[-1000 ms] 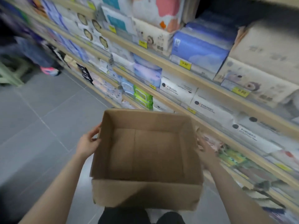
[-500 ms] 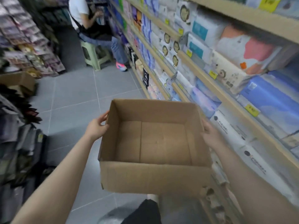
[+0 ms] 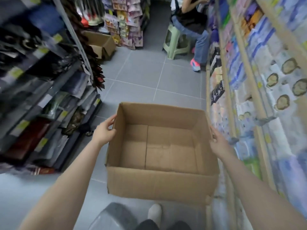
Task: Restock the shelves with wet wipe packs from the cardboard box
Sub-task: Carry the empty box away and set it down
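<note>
Head view: my left hand (image 3: 104, 130) and right hand (image 3: 219, 143) hold the empty brown cardboard box (image 3: 162, 151) by its side walls, beside the stocked shelves (image 3: 245, 90). Restocking appears complete; next, dispose of the box.

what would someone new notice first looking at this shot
The open cardboard box fills the middle, carried above the grey floor with nothing inside, the left hand and right hand each gripping a side wall. Along the right run wooden shelves crammed with pastel packs. At the far end of the aisle a person sits on a pale green stool.
</note>
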Demonstrator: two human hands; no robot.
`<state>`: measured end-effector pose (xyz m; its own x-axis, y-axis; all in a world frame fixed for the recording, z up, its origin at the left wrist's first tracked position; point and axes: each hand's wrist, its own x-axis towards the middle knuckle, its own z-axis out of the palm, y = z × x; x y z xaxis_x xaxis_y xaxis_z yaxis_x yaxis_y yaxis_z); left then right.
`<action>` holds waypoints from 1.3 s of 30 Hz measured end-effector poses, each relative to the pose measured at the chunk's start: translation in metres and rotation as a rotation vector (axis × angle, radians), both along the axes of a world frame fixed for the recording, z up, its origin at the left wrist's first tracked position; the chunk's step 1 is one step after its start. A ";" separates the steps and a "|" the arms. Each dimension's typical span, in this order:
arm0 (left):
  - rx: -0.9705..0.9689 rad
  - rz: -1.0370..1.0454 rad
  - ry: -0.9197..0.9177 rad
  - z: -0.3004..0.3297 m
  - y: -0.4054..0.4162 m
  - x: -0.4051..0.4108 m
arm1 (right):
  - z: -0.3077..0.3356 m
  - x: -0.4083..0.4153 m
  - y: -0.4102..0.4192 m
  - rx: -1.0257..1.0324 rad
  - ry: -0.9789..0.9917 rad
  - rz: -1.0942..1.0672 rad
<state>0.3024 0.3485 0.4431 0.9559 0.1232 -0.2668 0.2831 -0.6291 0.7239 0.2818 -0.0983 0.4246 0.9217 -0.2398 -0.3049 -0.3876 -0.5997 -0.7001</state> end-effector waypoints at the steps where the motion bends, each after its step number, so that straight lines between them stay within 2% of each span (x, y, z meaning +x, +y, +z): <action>1: 0.012 0.034 -0.002 -0.001 0.008 0.005 | 0.001 0.018 0.009 -0.016 0.007 0.046; 7: 0.011 0.184 0.001 -0.008 0.044 0.041 | 0.003 0.128 0.048 -0.028 -0.012 0.216; 12: 0.083 0.278 -0.012 -0.008 0.044 0.107 | -0.008 0.234 0.057 0.012 -0.035 0.298; 21: 0.132 0.327 -0.017 0.008 0.030 0.299 | -0.027 0.476 0.055 0.032 -0.061 0.344; 32: 0.163 0.405 0.049 -0.020 0.054 0.504 | -0.031 0.741 0.106 -0.238 -0.053 0.526; 39: 0.097 0.397 0.104 -0.045 0.101 0.685 | -0.046 0.935 0.160 -0.346 0.032 0.544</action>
